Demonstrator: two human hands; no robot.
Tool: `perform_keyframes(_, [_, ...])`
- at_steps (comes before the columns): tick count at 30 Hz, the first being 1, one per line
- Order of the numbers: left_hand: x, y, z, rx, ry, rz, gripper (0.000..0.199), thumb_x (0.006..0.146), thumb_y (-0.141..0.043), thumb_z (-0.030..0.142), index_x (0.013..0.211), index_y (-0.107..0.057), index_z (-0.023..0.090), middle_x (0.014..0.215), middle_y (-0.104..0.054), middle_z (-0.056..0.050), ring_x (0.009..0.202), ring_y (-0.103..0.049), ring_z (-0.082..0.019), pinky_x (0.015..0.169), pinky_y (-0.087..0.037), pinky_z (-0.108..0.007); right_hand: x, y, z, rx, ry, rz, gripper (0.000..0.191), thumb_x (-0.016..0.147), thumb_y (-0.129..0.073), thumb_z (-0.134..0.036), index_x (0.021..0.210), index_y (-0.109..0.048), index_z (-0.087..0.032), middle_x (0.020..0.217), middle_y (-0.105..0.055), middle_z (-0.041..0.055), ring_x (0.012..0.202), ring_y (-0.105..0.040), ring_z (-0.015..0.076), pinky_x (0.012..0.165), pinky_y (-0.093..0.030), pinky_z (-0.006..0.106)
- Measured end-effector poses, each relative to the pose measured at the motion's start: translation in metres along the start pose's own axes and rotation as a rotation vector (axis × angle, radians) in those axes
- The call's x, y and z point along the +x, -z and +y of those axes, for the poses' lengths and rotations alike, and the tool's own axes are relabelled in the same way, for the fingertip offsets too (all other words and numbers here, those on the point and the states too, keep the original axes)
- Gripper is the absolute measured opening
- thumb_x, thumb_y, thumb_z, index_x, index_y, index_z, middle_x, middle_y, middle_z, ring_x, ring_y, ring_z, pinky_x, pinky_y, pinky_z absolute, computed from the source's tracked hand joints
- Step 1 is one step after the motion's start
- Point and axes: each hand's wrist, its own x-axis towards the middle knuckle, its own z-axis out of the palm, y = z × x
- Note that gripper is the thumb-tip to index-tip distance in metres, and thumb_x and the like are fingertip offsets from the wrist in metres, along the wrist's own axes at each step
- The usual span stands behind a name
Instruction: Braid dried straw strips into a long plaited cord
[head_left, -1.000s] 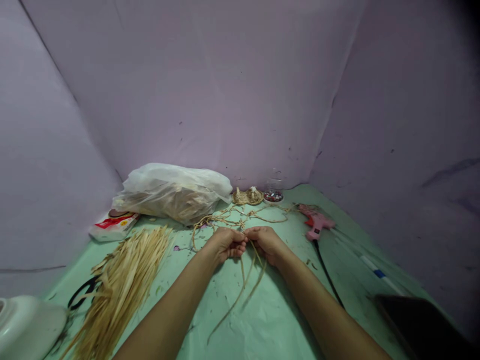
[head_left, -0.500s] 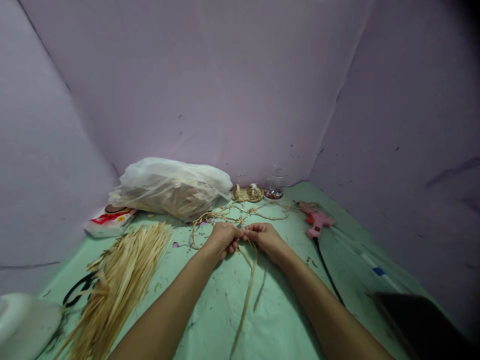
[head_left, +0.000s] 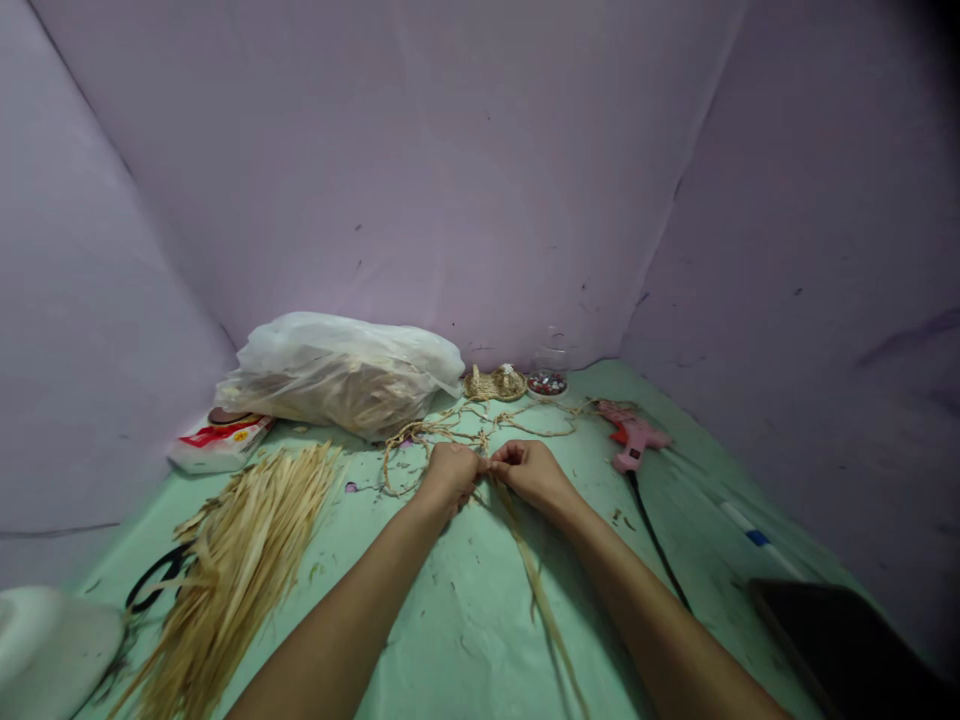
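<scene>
The loose ends of the fibre strands (head_left: 538, 585) have swung over: half a second ago the longest trailed down and to the left, and now they slant down to the right, past the right forearm, while both hands stay in nearly the same spot. The left hand (head_left: 454, 476) is curled, its thumb and fingers pinching the strands where the two hands meet; the right hand (head_left: 529, 470) pinches them just beside it, fingertips together. The strands run from this meeting point across the green table (head_left: 442, 630). Just beyond the hands lies a tangle of knotted cord (head_left: 442, 430), in front of a plastic bag (head_left: 352, 370) and a small woven piece (head_left: 495, 385). A bundle of dry strips (head_left: 251, 545) lies to the left, a pink glue gun (head_left: 639, 440) to the right.
</scene>
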Motion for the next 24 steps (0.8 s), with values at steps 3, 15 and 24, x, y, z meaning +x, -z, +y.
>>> perform_keyframes(3, [-0.001, -0.001, 0.0, -0.019, 0.019, 0.01, 0.021, 0.062, -0.052, 0.015, 0.054, -0.033, 0.019, 0.035, -0.025, 0.008, 0.029, -0.021, -0.005, 0.035, -0.011, -0.02, -0.002, 0.003, -0.006, -0.209, -0.006, 0.036, 0.007, 0.058, -0.057, -0.018, 0.055, -0.061, -0.014, 0.048, -0.053, -0.0002, 0.045, -0.041, 0.0085, 0.044, -0.025, 0.02])
perform_keyframes(15, [0.004, 0.006, 0.0, -0.161, 0.095, -0.147, 0.023, 0.054, -0.047, 0.009, 0.045, -0.027, 0.018, 0.035, -0.026, 0.007, 0.028, -0.02, -0.001, 0.032, -0.009, -0.017, -0.037, -0.004, -0.051, -0.688, 0.121, 0.038, 0.009, 0.061, -0.059, -0.02, 0.062, -0.067, -0.015, 0.063, -0.063, 0.0112, 0.056, -0.053, 0.0167, 0.049, -0.025, 0.025])
perform_keyframes(24, [0.0, 0.007, -0.001, -0.074, -0.038, -0.165, 0.012, 0.048, -0.042, 0.007, 0.044, -0.035, 0.016, 0.033, -0.026, 0.007, 0.028, -0.021, -0.003, 0.032, -0.006, -0.017, -0.044, 0.021, -0.064, -0.742, 0.106, -0.425, 0.012, 0.062, -0.055, -0.016, 0.061, -0.066, -0.014, 0.061, -0.065, 0.0067, 0.055, -0.057, 0.015, 0.047, -0.033, 0.021])
